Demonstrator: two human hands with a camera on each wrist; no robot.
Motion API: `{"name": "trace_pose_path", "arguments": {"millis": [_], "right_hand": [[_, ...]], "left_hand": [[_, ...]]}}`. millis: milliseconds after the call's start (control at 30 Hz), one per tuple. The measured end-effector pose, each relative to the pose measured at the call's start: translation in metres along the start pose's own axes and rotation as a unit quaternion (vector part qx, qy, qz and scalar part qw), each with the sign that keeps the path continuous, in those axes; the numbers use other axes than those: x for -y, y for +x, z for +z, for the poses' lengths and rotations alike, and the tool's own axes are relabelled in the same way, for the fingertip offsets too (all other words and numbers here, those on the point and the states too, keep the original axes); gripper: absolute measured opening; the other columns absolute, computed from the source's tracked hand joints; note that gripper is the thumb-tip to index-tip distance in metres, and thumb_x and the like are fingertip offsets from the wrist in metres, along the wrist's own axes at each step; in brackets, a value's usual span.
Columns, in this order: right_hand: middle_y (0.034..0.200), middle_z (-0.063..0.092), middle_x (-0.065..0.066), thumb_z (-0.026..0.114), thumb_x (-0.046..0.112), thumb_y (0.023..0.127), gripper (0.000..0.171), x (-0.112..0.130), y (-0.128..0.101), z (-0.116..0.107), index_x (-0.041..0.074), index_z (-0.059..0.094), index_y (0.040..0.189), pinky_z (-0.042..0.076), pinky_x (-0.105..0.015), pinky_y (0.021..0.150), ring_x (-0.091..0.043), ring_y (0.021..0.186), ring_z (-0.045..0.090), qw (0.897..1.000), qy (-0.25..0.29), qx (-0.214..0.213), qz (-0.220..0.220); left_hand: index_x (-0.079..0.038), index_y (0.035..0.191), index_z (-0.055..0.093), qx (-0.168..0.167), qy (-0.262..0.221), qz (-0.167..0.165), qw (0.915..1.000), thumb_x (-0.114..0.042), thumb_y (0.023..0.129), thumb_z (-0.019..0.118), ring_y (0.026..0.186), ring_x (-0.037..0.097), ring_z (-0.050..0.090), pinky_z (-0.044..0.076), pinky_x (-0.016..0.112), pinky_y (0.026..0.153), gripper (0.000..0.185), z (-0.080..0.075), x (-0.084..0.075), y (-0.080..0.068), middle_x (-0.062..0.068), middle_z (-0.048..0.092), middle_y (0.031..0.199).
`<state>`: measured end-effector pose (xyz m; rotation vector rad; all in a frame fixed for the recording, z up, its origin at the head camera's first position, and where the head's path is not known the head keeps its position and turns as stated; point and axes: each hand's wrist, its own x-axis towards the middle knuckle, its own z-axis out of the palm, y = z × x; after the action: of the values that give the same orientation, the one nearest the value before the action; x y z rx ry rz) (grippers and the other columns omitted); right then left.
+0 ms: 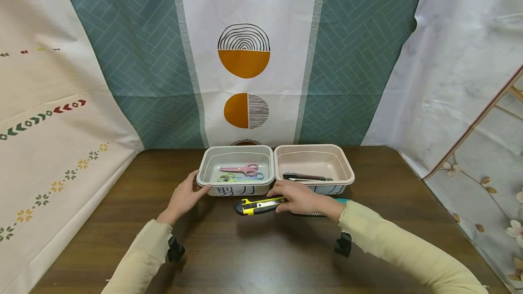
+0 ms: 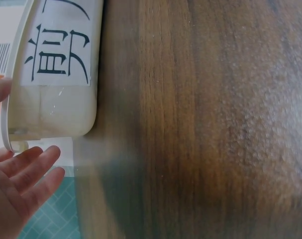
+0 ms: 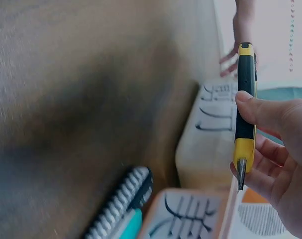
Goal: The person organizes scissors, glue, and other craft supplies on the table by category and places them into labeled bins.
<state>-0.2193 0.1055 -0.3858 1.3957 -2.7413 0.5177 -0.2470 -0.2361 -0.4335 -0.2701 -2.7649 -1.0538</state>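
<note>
Head view: right hand [image 1: 300, 198] fingers pinch the utility knife [image 1: 258, 205] (yellow); left hand [image 1: 185, 196] fingers straight, touching the bin [image 1: 203, 180].

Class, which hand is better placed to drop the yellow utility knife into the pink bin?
Probably the right hand: it already grips the yellow utility knife just in front of the pink bin. The left hand rests at the grey bin.

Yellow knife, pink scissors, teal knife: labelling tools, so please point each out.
yellow knife [image 1: 257, 205], head view, middle of its body
pink scissors [image 1: 241, 169], head view, near the pivot
teal knife [image 3: 122, 219], right wrist view, its teal handle
</note>
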Motion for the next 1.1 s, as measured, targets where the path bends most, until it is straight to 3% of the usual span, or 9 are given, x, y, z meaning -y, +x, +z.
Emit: {"name": "trace_pose_path", "arguments": {"millis": [300,733,900,1100], "right_hand": [[0.098,0.057,0.004,0.073,0.019,0.076,0.034,-0.013,-0.006,-0.025,0.014,0.063,0.109,0.042,-0.028,0.072,-0.009,0.086,0.05,0.999,-0.008,-0.032,0.022],[0.092,0.055,0.002,0.074,0.014,0.075,0.034,-0.037,-0.016,-0.045,0.009,0.063,0.107,0.041,-0.026,0.065,-0.01,0.073,0.048,0.997,-0.002,-0.053,0.049],[0.097,0.056,-0.005,0.071,0.011,0.077,0.035,-0.047,-0.02,-0.052,0.002,0.06,0.109,0.042,-0.03,0.068,-0.014,0.077,0.05,0.997,0.009,-0.058,0.05],[0.101,0.058,-0.008,0.07,0.011,0.079,0.035,-0.059,-0.026,-0.056,0.002,0.061,0.111,0.044,-0.034,0.071,-0.016,0.082,0.054,0.995,-0.014,-0.057,0.079]], "left_hand": [[-0.001,0.135,0.033,0.004,-0.005,-0.003,1.0,-0.043,0.084,0.06,0.092,0.026,0.059,0.046,0.043,0.076,0.072,0.0,0.001,0.0,0.018,0.057,0.114],[-0.001,0.135,0.033,0.001,-0.004,0.0,1.0,-0.043,0.084,0.061,0.092,0.026,0.059,0.045,0.044,0.077,0.072,0.0,0.003,-0.001,0.018,0.057,0.114],[-0.001,0.135,0.033,0.0,0.0,0.001,1.0,-0.044,0.084,0.06,0.092,0.025,0.059,0.045,0.043,0.077,0.072,0.0,0.003,-0.001,0.017,0.057,0.114],[-0.001,0.136,0.033,0.003,-0.003,-0.001,1.0,-0.044,0.084,0.06,0.093,0.026,0.059,0.045,0.043,0.077,0.073,0.0,0.004,-0.001,0.018,0.057,0.115]]}}
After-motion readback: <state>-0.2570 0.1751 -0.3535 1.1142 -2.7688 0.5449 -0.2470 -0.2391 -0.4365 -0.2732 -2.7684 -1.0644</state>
